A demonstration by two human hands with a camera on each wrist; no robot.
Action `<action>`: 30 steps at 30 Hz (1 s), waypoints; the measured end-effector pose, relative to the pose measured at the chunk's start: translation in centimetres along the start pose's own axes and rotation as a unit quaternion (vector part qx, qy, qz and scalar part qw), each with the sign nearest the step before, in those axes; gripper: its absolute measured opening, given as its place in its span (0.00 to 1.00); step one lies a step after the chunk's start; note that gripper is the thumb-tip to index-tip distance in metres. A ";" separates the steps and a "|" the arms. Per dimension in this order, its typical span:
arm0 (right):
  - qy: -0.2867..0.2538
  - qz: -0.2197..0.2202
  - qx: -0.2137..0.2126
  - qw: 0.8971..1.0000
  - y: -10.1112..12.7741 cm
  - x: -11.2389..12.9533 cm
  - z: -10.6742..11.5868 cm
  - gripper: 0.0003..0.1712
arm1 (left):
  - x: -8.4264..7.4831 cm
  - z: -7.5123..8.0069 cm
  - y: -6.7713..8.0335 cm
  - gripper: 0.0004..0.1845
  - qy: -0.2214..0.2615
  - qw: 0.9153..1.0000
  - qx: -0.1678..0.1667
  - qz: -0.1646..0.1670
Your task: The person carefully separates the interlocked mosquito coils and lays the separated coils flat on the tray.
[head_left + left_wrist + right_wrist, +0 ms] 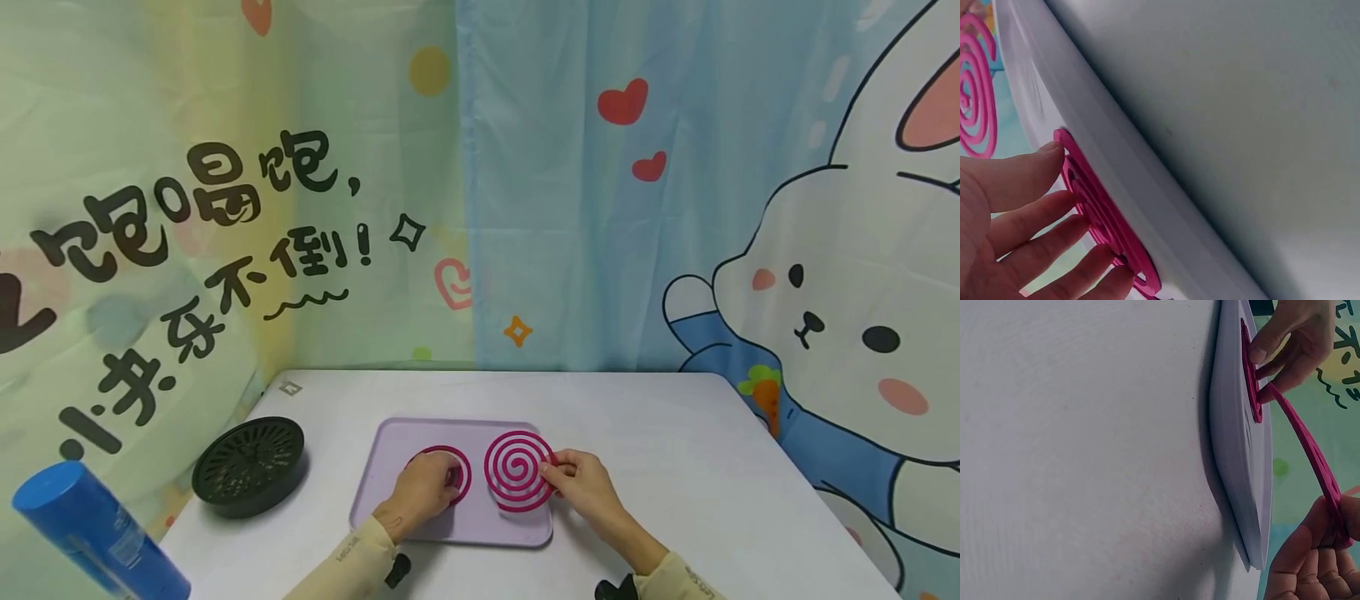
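Observation:
Over the lilac tray (480,533), my right hand (588,487) pinches a magenta mosquito coil (517,471) by its outer edge, between thumb and fingers. That coil is lifted and tilted, as the right wrist view shows. My left hand (426,486) rests on another magenta mosquito coil (1110,215), which lies flat on the left part of the tray. Thumb and fingertips (1100,256) touch its top without closing round it. In the head view the left hand hides much of this coil; whether it is one layer or two, I cannot tell.
A round black slotted holder (249,467) stands on the white table (675,433), left of the tray. Nearer on the left is a blue can (101,533), partly cut off by the frame. Behind the table hangs a printed curtain (540,208).

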State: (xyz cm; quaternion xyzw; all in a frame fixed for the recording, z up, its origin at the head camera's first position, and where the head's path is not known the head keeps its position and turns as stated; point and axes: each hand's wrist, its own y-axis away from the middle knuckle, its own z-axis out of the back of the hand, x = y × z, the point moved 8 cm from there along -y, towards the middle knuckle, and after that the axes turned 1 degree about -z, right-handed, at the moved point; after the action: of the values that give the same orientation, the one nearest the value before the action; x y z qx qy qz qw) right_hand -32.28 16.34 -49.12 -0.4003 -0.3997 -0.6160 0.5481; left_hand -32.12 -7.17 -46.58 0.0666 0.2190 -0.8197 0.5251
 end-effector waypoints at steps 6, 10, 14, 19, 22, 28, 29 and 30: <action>-0.004 0.001 0.003 1.000 -0.2 0.0 -0.2 0.07 | 1.2 0.4 0.0 0.10 -0.002 1.000 -0.008 0.002; -0.007 0.000 0.005 1.000 -0.2 0.0 -0.3 0.07 | 2.0 0.7 0.2 0.12 0.000 1.000 -0.013 0.009; -0.007 -0.001 0.006 1.000 -0.1 0.0 -0.4 0.07 | 2.5 1.1 0.3 0.12 0.008 1.000 -0.024 0.003; -0.007 0.000 0.005 1.000 0.0 0.0 -0.4 0.07 | 2.6 1.4 0.4 0.12 0.006 1.000 -0.027 0.001; -0.004 0.000 0.006 1.000 0.0 0.0 -0.5 0.07 | 2.8 1.5 0.5 0.13 -0.001 1.000 -0.029 0.005; -0.010 0.001 0.008 1.000 0.0 0.0 -0.5 0.09 | 2.7 1.6 0.5 0.14 -0.010 0.999 -0.036 0.013; -0.010 0.002 0.008 1.000 0.0 0.0 -0.5 0.09 | 2.5 1.7 0.4 0.14 -0.008 0.999 -0.038 0.011; -0.010 0.004 0.007 1.000 0.0 0.0 -0.5 0.10 | 2.2 1.8 0.4 0.15 -0.006 0.999 -0.039 0.010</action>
State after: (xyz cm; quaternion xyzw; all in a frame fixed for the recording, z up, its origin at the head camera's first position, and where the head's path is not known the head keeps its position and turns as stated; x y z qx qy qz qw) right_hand -32.33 15.86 -49.33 -0.4039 -0.4081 -0.6071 0.5494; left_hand -32.53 -9.88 -45.82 0.0429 0.2469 -0.8054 0.5372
